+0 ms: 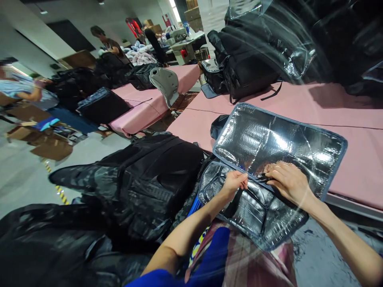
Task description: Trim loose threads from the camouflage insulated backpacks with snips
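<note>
An insulated bag lined with silver foil stands open in front of me, its foil-lined lid [278, 135] folded back onto the pink table. Black straps cross the foil interior [254, 207]. My left hand [235, 184] is closed in a pinch at the seam between lid and body; whatever sits between its fingertips is too small to make out. My right hand [289, 181] lies against the lid near the same seam, fingers curled around a small black item mostly hidden by them. Grey-blue binding trims the lid's edge.
Black and camouflage bags [149, 187] are heaped at my left. More black bags [251, 67] stand on the pink table [299, 103] beyond the lid. A grey chair back [166, 81] rises between tables. Two people work at the far left, near cardboard boxes [54, 147].
</note>
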`<state>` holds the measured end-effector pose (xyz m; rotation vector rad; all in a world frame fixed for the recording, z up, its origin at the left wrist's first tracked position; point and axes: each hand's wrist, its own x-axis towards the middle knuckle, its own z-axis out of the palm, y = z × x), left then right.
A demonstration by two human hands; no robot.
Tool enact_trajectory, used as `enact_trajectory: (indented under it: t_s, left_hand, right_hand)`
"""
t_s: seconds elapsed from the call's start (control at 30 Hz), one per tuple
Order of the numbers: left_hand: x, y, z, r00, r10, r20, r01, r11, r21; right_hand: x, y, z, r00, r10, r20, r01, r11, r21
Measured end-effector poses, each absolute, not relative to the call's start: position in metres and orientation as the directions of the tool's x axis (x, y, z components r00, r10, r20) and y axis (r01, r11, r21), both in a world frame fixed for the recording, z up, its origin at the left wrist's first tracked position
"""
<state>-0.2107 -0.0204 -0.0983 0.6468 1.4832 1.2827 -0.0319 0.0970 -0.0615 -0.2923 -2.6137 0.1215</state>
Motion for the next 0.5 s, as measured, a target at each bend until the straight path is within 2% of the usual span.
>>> enact_trajectory:
  t_s: [0.07, 0.13, 0.2, 0.27, 0.37, 0.5]
  left_hand:
    - [-0.21, -0.025, -0.096, -0.36, 0.876, -0.321, -0.054, 0.324, 0.945]
    - [-0.211, -0.03, -0.091, -0.459, 0.87, -0.179, 0.275, 0.331, 0.903]
    - [-0.211, -0.034, -0.086, -0.449, 0.889, 0.089, 0.634, 0.248, 0.732]
    - [-0.213, -0.032, -0.081, -0.265, 0.919, 0.292, 0.841, 0.072, 0.537]
    - [-0.219, -0.018, -0.071, 0.031, 0.941, 0.338, 0.897, -0.175, 0.405]
    - [-0.225, 0.004, -0.05, 0.226, 0.961, 0.157, 0.914, -0.265, 0.307]
  right_hand:
    - [-0.031, 0.098, -0.065, -0.84, 0.273, 0.469, 0.163, 0.951, -0.261]
    - [-0.03, 0.098, -0.068, -0.828, 0.328, 0.454, 0.159, 0.915, -0.371]
    - [-0.029, 0.097, -0.07, -0.82, 0.367, 0.439, 0.166, 0.887, -0.431]
    - [-0.028, 0.097, -0.072, -0.809, 0.391, 0.439, 0.179, 0.875, -0.45]
    - [-0.027, 0.096, -0.075, -0.784, 0.42, 0.458, 0.199, 0.868, -0.456]
    - [-0.025, 0.095, -0.078, -0.764, 0.428, 0.483, 0.202, 0.869, -0.452]
